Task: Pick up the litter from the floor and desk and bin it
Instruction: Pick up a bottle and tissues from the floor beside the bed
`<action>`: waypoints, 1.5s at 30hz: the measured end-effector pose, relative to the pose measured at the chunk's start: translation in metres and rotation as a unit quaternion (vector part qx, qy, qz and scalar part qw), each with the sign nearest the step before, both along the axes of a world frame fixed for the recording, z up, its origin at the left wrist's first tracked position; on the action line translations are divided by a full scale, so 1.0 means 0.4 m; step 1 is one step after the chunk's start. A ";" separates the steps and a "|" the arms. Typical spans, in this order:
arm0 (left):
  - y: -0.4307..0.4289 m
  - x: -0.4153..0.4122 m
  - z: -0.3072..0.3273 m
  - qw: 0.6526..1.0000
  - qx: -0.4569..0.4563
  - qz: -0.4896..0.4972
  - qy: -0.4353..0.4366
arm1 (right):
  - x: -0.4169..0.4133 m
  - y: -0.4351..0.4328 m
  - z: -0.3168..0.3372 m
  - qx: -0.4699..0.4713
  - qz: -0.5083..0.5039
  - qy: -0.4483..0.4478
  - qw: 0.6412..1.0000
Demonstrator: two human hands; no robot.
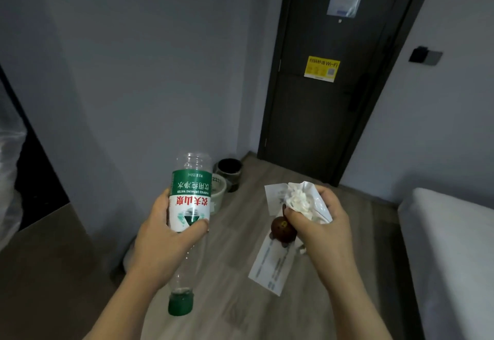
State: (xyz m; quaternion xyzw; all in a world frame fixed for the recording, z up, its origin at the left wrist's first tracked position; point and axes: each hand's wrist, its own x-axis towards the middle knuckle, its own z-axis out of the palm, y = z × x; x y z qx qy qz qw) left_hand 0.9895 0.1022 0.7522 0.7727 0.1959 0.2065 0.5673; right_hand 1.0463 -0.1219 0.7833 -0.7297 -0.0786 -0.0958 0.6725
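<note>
My left hand [160, 243] grips an empty clear water bottle [190, 198] with a green and white label, held upside down so its green cap [180, 303] points at the floor. My right hand [323, 222] holds a bundle of litter: crumpled white tissue [298, 198], white printed paper slips [270, 265] hanging below, and a dark brown round fruit [282, 228] pinched under the thumb. A dark round bin [230, 170] stands on the floor by the wall corner ahead, with a pale green basket-like bin [218, 192] in front of it, partly hidden by the bottle.
A dark door [328, 77] with a yellow sticker closes the end of the room. A white bed [451, 246] edge runs along the right. A brown desk top [40, 259] lies at the lower left. Wood-look floor [240, 299] stretches between them toward the bins.
</note>
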 end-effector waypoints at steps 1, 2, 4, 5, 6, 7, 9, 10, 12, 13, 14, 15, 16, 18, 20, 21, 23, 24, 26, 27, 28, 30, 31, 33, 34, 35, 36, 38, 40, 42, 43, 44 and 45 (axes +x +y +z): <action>0.014 0.025 -0.008 1.000 -0.002 0.001 0.006 | 0.028 0.015 -0.004 -0.004 -0.001 0.003 1.000; 0.029 0.051 -0.015 1.000 -0.004 0.002 0.010 | 0.060 0.030 -0.007 -0.006 -0.002 0.005 1.000; 0.062 0.113 -0.028 1.000 -0.008 0.007 0.012 | 0.132 0.064 -0.014 -0.008 -0.002 0.008 1.000; 0.079 0.146 -0.033 1.000 -0.009 0.007 0.011 | 0.171 0.082 -0.020 -0.010 -0.002 0.010 1.000; 0.096 0.182 -0.037 1.000 -0.011 0.007 0.009 | 0.212 0.101 -0.025 -0.012 0.000 0.011 1.000; 0.113 0.218 -0.040 1.000 -0.010 0.006 0.009 | 0.254 0.119 -0.031 -0.012 0.003 0.013 1.000; 0.148 0.295 -0.048 1.000 -0.005 0.005 0.009 | 0.343 0.158 -0.044 -0.012 0.010 0.017 1.000; 0.167 0.336 -0.054 1.000 -0.006 0.007 0.008 | 0.390 0.178 -0.052 -0.013 0.015 0.017 1.000; 0.205 0.427 -0.064 1.000 -0.009 0.015 0.006 | 0.490 0.214 -0.068 -0.008 0.026 0.020 0.999; 0.221 0.477 -0.067 1.000 -0.008 0.017 0.008 | 0.543 0.228 -0.075 -0.003 0.031 0.022 0.999; 0.235 0.529 -0.066 1.000 -0.007 0.016 0.012 | 0.596 0.241 -0.077 0.000 0.037 0.023 0.999; 0.247 0.582 -0.064 1.000 -0.006 0.015 0.017 | 0.649 0.253 -0.076 0.001 0.042 0.024 0.999; 0.257 0.633 -0.062 1.000 -0.010 0.016 0.019 | 0.701 0.262 -0.074 0.002 0.045 0.026 0.999; 0.272 0.732 -0.062 0.999 -0.022 0.023 0.012 | 0.800 0.275 -0.068 0.009 0.047 0.027 0.998; 0.288 0.824 -0.070 0.999 -0.029 0.025 0.009 | 0.896 0.287 -0.070 0.011 0.041 0.034 0.999; 0.296 0.866 -0.075 0.999 -0.028 0.019 0.013 | 0.940 0.294 -0.076 0.009 0.037 0.041 0.998; 0.314 0.942 -0.089 0.999 -0.030 0.004 0.028 | 1.017 0.312 -0.092 0.002 0.035 0.061 0.998; 0.328 0.982 -0.096 0.999 -0.032 0.000 0.033 | 1.056 0.323 -0.100 -0.002 0.035 0.066 0.997; 0.361 1.061 -0.116 0.999 -0.033 -0.004 0.039 | 1.131 0.346 -0.117 -0.010 0.037 0.066 0.997; 0.381 1.108 -0.129 0.999 -0.029 -0.008 0.043 | 1.175 0.361 -0.128 -0.014 0.035 0.066 0.997; 0.400 1.153 -0.144 0.998 -0.025 -0.014 0.050 | 1.220 0.374 -0.138 -0.020 0.032 0.067 0.997; 0.444 1.253 -0.177 0.997 -0.021 -0.026 0.070 | 1.313 0.400 -0.157 -0.029 0.017 0.073 0.997; 0.472 1.311 -0.197 0.996 -0.020 -0.031 0.080 | 1.364 0.416 -0.167 -0.032 0.009 0.075 0.997; 0.529 1.427 -0.238 0.993 -0.016 -0.048 0.103 | 1.465 0.454 -0.183 -0.041 -0.005 0.077 0.996; 0.557 1.484 -0.259 0.991 -0.013 -0.062 0.121 | 1.517 0.476 -0.191 -0.047 -0.010 0.081 0.996; 0.584 1.536 -0.279 0.986 -0.012 -0.076 0.146 | 1.568 0.500 -0.196 -0.052 -0.012 0.087 0.995; 0.610 1.584 -0.299 0.981 -0.012 -0.086 0.171 | 1.618 0.527 -0.199 -0.057 -0.012 0.094 0.994; 0.662 1.674 -0.336 0.971 -0.006 -0.101 0.218 | 1.709 0.578 -0.200 -0.062 -0.013 0.104 0.992; 0.705 1.759 -0.367 0.961 0.001 -0.108 0.253 | 1.786 0.619 -0.202 -0.066 -0.020 0.111 0.991; 0.738 1.840 -0.400 0.953 0.009 -0.113 0.282 | 1.859 0.645 -0.209 -0.068 -0.020 0.118 0.990; 0.750 1.875 -0.416 0.947 0.014 -0.117 0.298 | 1.892 0.654 -0.214 -0.069 -0.019 0.123 0.990; 0.759 1.909 -0.434 0.942 0.016 -0.118 0.314 | 1.923 0.661 -0.220 -0.073 -0.019 0.128 0.989; 0.766 1.941 -0.452 0.937 0.016 -0.117 0.330 | 1.956 0.668 -0.225 -0.076 -0.019 0.136 0.988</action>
